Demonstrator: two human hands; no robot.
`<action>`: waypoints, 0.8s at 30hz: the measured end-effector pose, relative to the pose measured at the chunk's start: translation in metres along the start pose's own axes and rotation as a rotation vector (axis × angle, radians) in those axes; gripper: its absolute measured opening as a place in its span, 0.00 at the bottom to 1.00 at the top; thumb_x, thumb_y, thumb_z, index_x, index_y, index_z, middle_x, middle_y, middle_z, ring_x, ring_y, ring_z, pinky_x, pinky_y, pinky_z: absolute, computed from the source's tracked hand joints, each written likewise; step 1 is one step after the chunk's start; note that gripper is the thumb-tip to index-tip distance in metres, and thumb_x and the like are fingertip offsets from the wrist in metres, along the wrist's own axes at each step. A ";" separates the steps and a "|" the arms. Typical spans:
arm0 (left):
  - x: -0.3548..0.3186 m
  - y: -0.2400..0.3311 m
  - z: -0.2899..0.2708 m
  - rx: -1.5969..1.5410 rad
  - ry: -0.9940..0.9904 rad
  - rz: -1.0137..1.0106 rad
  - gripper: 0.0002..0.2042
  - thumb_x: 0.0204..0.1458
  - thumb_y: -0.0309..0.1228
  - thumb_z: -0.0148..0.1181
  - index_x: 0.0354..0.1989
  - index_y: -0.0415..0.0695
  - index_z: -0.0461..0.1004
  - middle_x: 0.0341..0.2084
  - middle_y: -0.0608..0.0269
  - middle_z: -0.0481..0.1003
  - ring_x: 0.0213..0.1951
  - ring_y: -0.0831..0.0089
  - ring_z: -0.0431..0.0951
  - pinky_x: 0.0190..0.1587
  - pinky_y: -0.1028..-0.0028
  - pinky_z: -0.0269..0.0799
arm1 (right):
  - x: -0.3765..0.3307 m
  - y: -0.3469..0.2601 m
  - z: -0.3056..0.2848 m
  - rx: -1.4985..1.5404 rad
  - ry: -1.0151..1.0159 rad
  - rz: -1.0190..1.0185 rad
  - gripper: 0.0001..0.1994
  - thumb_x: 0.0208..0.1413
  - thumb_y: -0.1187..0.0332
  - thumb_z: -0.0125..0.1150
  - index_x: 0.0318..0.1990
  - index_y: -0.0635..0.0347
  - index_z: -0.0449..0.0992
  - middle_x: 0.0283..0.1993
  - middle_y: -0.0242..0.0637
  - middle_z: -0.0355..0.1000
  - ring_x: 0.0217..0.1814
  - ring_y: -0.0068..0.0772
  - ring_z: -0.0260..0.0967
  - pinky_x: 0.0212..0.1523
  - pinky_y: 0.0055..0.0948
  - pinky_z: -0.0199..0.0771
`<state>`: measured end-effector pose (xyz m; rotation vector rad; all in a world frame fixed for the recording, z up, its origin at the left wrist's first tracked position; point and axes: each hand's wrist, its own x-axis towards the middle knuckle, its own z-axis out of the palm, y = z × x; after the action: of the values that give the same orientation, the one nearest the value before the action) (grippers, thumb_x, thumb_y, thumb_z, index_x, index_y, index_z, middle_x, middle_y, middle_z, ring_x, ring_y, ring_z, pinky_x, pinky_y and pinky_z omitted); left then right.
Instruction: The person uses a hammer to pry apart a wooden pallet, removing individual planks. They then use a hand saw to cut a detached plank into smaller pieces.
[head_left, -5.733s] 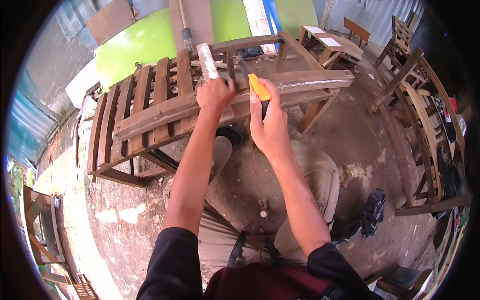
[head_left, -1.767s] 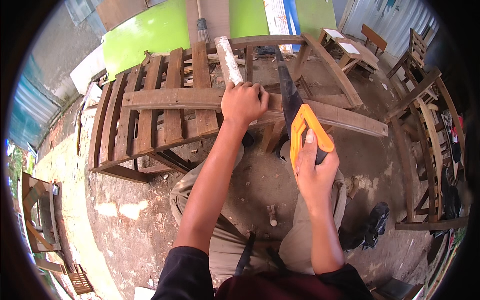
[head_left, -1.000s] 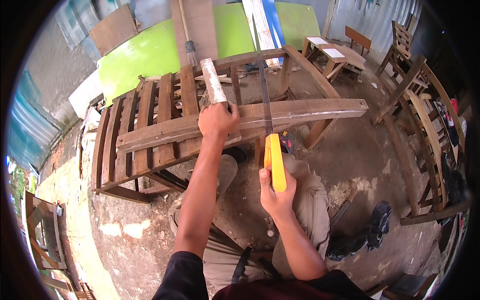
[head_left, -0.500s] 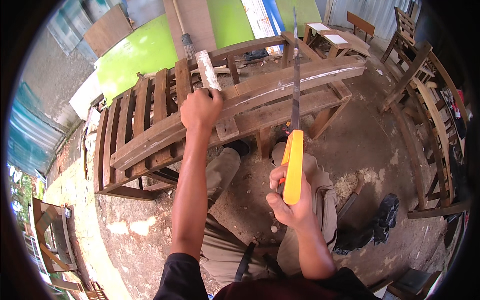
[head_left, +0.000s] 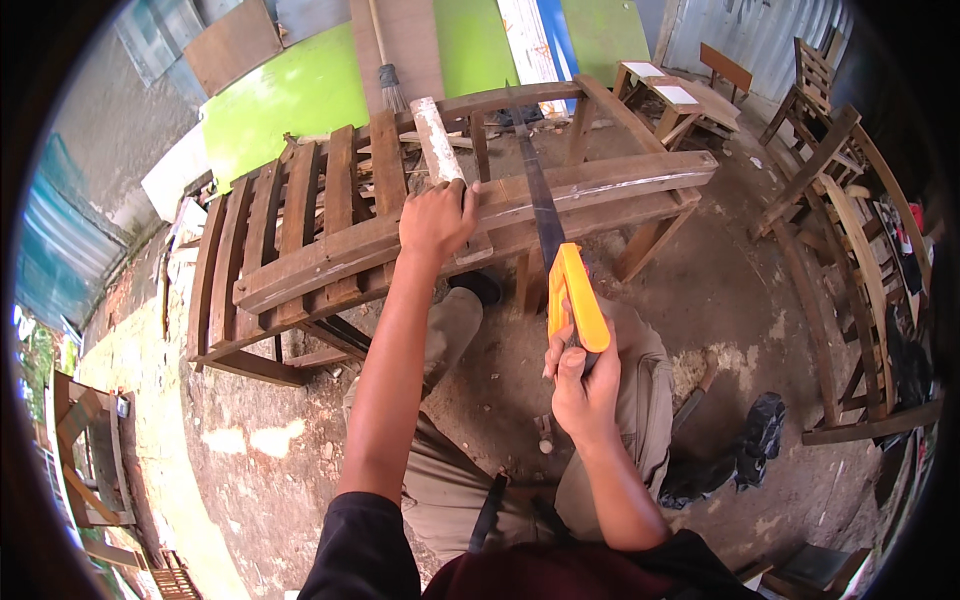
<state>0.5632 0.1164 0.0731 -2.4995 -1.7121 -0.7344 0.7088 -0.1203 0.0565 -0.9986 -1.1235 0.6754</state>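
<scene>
A long brown wooden beam (head_left: 610, 178) with a whitish streak along its side lies slantwise on top of a slatted wooden frame (head_left: 345, 205). My left hand (head_left: 437, 222) presses on the beam near its middle, fingers bent over the far edge and thumb apart. Beside those fingers a short board with flaking white paint (head_left: 437, 140) sits crosswise. In my right hand (head_left: 583, 375) is a handsaw (head_left: 580, 300), gripped by its yellow handle. Its dark blade reaches forward over the beam, right of my left hand; whether the teeth touch the wood I cannot tell.
A broom (head_left: 388, 80) leans against panels behind the frame. Wooden chair frames (head_left: 850, 250) crowd the right side. On the floor lie a hammer (head_left: 544, 432), near my legs, and a crumpled black plastic bag (head_left: 755, 445). Another wooden piece (head_left: 90, 450) stands far left.
The saw has swung left, its blade now slanting left across the beam, with the handle slightly farther forward. My left hand appears farther right and its thumb has lifted outward. The view has shifted a little.
</scene>
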 end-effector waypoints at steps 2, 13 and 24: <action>0.001 0.000 -0.004 -0.029 -0.042 0.007 0.28 0.65 0.49 0.39 0.35 0.38 0.80 0.30 0.42 0.80 0.38 0.44 0.80 0.46 0.50 0.73 | -0.006 0.001 0.001 0.019 0.020 0.076 0.30 0.65 0.44 0.53 0.58 0.65 0.65 0.27 0.27 0.62 0.23 0.14 0.56 0.24 0.17 0.60; 0.007 0.010 0.002 0.053 0.032 -0.272 0.27 0.62 0.46 0.43 0.26 0.37 0.82 0.25 0.41 0.80 0.30 0.47 0.82 0.48 0.55 0.73 | -0.016 -0.034 -0.021 -0.166 -0.105 0.201 0.20 0.66 0.53 0.55 0.43 0.66 0.72 0.26 0.29 0.69 0.25 0.17 0.66 0.28 0.20 0.65; 0.000 0.011 -0.002 0.014 0.081 -0.234 0.25 0.59 0.43 0.45 0.24 0.36 0.82 0.22 0.41 0.79 0.28 0.46 0.81 0.45 0.55 0.75 | -0.005 -0.050 -0.012 -0.173 -0.054 0.205 0.26 0.70 0.51 0.46 0.23 0.60 0.61 0.16 0.28 0.59 0.14 0.17 0.56 0.15 0.20 0.55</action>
<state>0.5725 0.1112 0.0778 -2.2498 -1.9942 -0.8229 0.7170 -0.1492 0.0985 -1.2613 -1.1503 0.7824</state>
